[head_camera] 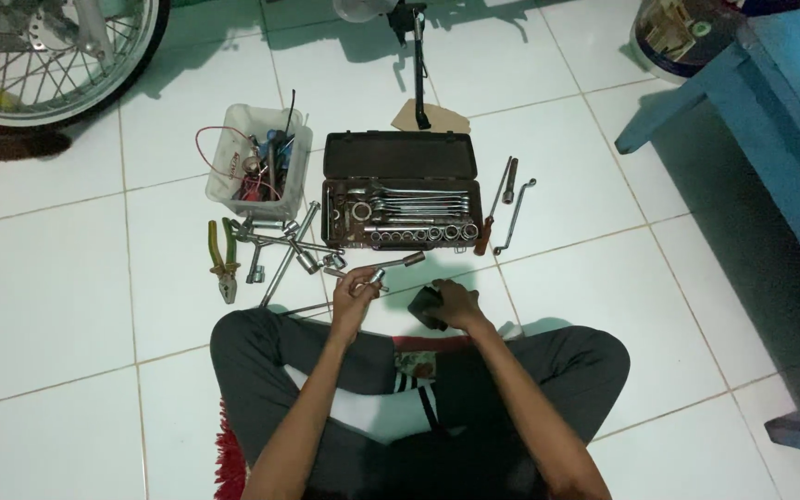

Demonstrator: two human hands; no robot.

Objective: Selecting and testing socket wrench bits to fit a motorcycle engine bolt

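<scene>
head view, left hand (354, 294) gripping socket wrench (391, 268), right hand (451, 301) closed on unclear dark object (426, 306); forearms cut off

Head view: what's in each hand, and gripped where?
Left hand grips a silver metal socket wrench near its lower end, the shaft pointing up-right. Right hand clasps a small black object by its right side; its kind is unclear.

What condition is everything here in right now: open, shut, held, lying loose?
Socket set case: open, lid back, sockets and wrenches inside.
Clear plastic tub: uncovered, stuffed with tools and wire.
Pliers: lying loose on the tiles, handles spread.
T-handle wrench: held in the left hand.
Dark object: gripped by the right hand.
Bent wrench: lying loose, right of the case.
</scene>
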